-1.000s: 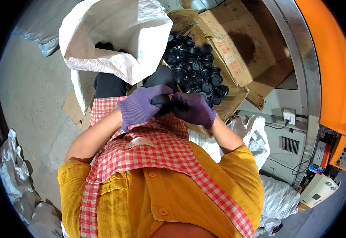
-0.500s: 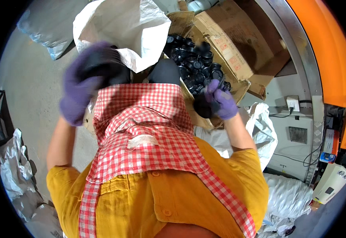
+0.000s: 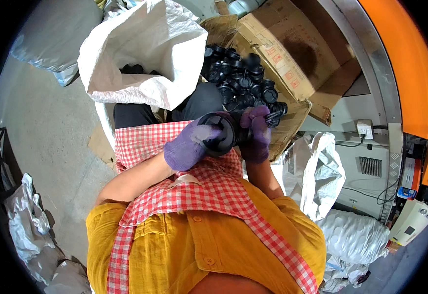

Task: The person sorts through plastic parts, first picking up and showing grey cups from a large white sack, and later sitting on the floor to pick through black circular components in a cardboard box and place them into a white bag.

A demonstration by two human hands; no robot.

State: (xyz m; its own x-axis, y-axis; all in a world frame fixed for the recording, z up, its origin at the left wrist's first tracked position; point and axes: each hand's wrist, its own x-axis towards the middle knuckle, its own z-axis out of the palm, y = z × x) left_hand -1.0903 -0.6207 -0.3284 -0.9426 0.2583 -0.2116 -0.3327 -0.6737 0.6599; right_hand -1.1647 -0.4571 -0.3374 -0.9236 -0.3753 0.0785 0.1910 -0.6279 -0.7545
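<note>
Both my hands wear purple gloves with dark palms and meet above my lap. My left hand [image 3: 190,145] is closed round a glossy black round plastic part [image 3: 220,140], its wide hollow end turned toward me. On the right, my right hand [image 3: 257,137] has its fingers curled against further black plastic beside that part; the exact join between the pieces is hidden. Just beyond my hands lies a heap of similar black round plastic parts [image 3: 243,81] in a cardboard box [image 3: 292,117]. Ahead on the left gapes a white woven sack [image 3: 140,93], with some black pieces inside.
A second open cardboard box [image 3: 317,59] stands at the far right, near an orange machine body [image 3: 400,63]. White sacks [image 3: 321,166] lie by my right side. Crumpled white bags [image 3: 30,220] are on the floor at left, and a full sack [image 3: 57,36] is beyond.
My left hand has come from beside the white sack to my lap and now holds a black part. My right hand has moved slightly left to meet it. The sack's mouth has shifted toward me.
</note>
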